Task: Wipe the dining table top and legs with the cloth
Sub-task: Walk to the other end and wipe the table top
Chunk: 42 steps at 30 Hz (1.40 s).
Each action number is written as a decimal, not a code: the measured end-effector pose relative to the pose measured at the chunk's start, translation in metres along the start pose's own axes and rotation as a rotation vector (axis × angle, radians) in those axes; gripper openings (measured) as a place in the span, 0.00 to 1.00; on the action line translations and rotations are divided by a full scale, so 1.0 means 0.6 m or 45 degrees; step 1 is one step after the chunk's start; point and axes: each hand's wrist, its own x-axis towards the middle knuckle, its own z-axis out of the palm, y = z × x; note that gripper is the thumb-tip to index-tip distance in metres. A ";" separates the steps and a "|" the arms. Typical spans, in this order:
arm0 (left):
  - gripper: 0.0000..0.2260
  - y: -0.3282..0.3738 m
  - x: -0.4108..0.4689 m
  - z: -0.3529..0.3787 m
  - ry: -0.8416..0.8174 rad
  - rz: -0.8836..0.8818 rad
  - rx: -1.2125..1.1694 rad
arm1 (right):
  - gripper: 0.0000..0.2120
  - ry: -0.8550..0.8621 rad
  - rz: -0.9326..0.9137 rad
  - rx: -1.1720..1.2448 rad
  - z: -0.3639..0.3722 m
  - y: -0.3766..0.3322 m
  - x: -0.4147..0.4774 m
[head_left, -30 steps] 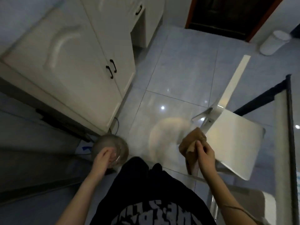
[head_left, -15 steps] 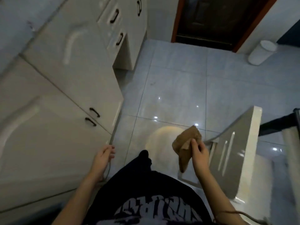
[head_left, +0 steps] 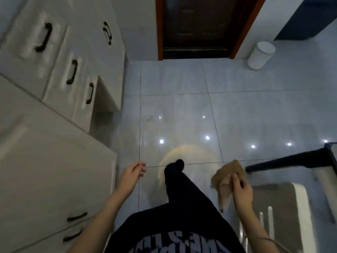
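Cloth (head_left: 227,181) hangs bunched from the right hand (head_left: 242,192), fingers pinching its top, long axis vertical, loose end pointing at the floor (head_left: 182,110). Left hand (head_left: 130,177) hangs empty, fingers loosely curled.

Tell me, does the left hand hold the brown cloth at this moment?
No, the left hand is empty with loosely curled fingers, while the brown cloth hangs from the right hand.

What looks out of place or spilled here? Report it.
Nothing is clearly spilled or damaged. The tiled floor carries a faint dark smudge near the drawers, too blurred to identify. The right hand holds the brown cloth; the left hand is empty.
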 end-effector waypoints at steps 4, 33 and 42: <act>0.09 0.089 0.118 0.005 0.061 -0.055 -0.005 | 0.11 0.001 0.034 0.028 0.051 -0.076 0.133; 0.09 0.841 0.946 0.414 -0.709 0.237 0.567 | 0.14 0.819 0.401 0.327 0.074 -0.434 0.760; 0.10 0.961 1.015 0.720 -0.861 0.257 0.650 | 0.14 1.073 0.614 0.431 -0.048 -0.407 0.950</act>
